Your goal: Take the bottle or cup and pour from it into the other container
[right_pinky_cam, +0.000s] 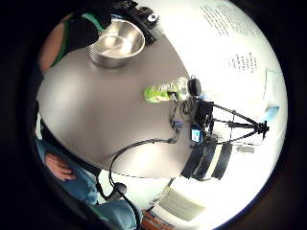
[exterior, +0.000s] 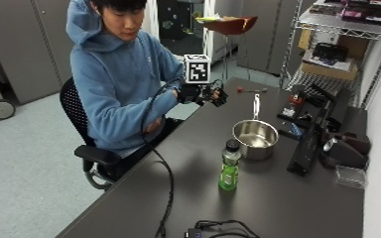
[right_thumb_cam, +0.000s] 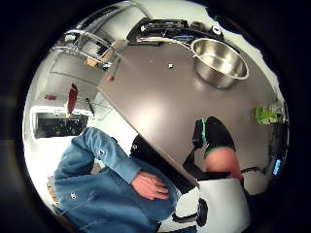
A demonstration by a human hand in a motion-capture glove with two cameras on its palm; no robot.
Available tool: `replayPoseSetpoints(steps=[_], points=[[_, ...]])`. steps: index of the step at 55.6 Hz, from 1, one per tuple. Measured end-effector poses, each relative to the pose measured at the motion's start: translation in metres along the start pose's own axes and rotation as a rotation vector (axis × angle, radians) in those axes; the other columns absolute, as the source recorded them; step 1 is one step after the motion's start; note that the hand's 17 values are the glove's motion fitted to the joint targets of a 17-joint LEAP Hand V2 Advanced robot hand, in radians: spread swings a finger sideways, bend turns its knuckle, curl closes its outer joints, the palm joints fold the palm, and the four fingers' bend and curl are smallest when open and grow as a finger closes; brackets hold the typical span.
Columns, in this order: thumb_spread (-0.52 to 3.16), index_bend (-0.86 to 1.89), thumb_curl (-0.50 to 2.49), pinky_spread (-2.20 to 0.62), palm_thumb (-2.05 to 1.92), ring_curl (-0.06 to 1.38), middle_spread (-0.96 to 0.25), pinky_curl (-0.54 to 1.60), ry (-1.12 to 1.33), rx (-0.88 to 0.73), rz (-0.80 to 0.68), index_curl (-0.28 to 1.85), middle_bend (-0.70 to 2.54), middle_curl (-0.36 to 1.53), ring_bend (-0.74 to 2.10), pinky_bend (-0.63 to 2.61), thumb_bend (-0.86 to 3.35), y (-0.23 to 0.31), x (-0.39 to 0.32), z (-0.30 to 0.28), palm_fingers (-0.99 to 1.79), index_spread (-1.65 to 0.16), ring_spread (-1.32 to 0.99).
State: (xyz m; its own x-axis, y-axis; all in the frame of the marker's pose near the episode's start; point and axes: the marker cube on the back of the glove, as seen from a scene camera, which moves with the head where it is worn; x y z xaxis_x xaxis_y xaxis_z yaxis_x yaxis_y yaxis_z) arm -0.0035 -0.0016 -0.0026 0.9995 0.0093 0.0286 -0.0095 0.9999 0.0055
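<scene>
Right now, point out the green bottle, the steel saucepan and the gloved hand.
green bottle [exterior: 229, 173], outside view, green lower body.
steel saucepan [exterior: 254, 142], outside view, front wall.
gloved right hand [exterior: 200, 93], outside view, back of the glove.

Green-labelled clear bottle [exterior: 229, 172] with black cap; silver steel saucepan [exterior: 255, 139] at its 1 o'clock; dark grey table [exterior: 197, 163]; black-gloved right hand [exterior: 200, 93] at 11 o'clock; blue hooded sweatshirt [exterior: 121, 74].

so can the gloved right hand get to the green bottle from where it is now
Probably yes. The gloved right hand is raised above the table's near edge, holding nothing, and the green bottle stands upright on bare tabletop beside the steel pot, with nothing in between.
</scene>
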Motion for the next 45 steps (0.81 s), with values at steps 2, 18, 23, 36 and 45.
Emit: replayPoseSetpoints(steps=[2, 18, 23, 36, 45], points=[[0.40, 0.14, 0.16, 0.10, 0.61, 0.09, 0.01, 0.13, 0.004, 0.001, -0.006, 0.05, 0.18, 0.05, 0.39, 0.48, 0.38, -0.001, -0.001, -0.001, 0.49, -0.20, 0.02], [0.84, 0.13, 0.31, 0.18, 0.71, 0.23, 0.01, 0.26, -0.013, -0.037, -0.030, 0.16, 0.19, 0.19, 0.48, 0.50, 0.28, -0.003, -0.007, -0.017, 0.44, -0.33, 0.03], [0.90, 0.13, 0.34, 0.19, 0.73, 0.25, 0.01, 0.27, 0.001, -0.026, -0.015, 0.17, 0.19, 0.22, 0.48, 0.50, 0.24, -0.003, -0.007, -0.019, 0.43, -0.34, 0.03], [0.97, 0.13, 0.41, 0.19, 0.78, 0.27, 0.01, 0.30, 0.019, 0.050, -0.010, 0.20, 0.18, 0.26, 0.49, 0.49, 0.15, 0.010, 0.015, -0.030, 0.42, -0.34, 0.03], [0.99, 0.15, 0.44, 0.19, 0.80, 0.28, 0.01, 0.30, 0.128, 0.065, 0.059, 0.23, 0.20, 0.29, 0.46, 0.44, 0.09, 0.020, 0.046, -0.038, 0.47, -0.33, 0.02]])
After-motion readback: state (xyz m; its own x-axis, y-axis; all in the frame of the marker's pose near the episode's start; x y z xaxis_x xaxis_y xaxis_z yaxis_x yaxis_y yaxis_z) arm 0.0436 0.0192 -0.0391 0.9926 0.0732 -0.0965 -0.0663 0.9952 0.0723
